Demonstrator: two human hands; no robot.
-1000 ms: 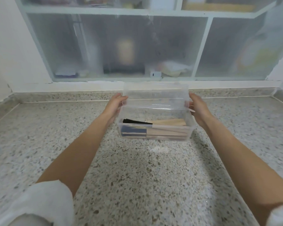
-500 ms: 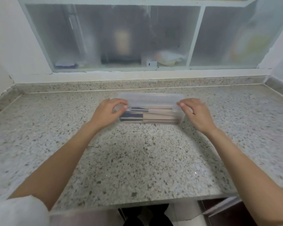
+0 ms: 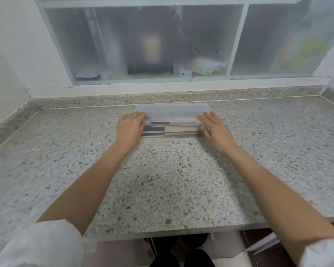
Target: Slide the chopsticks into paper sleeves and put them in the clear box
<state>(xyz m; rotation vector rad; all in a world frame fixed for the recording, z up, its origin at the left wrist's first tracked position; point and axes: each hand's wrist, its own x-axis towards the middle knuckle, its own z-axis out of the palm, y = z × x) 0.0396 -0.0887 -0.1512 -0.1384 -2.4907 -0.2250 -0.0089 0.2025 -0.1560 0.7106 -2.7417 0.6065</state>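
Speckled granite forms the countertop (image 3: 162,180), which runs back to a low stone upstand beneath a frosted sliding window (image 3: 148,41). Toward the back edge, about midway between the left and right ends, sits the clear box (image 3: 172,112) with its lid down. Through its front wall the chopsticks (image 3: 174,129) show in their paper sleeves, dark blue at the left and tan at the right.

One risk is that the lid is not fully seated: if one end catches before the other, it could spring up again, or a sleeve lying high inside could be pinched under the rim. Uneven pressure could also skid the light box toward the back upstand.

Both forearms reach forward from the front edge, sleeves pushed above the elbows. The left hand (image 3: 130,129) curls over the box's left end, fingers bent onto the lid's corner and palm against the end wall. The right hand (image 3: 214,130) lies flatter, fingers spread and extended onto the right corner of the lid, thumb at the front wall. Neither hand clamps anything; both press with fingers loosely apart.
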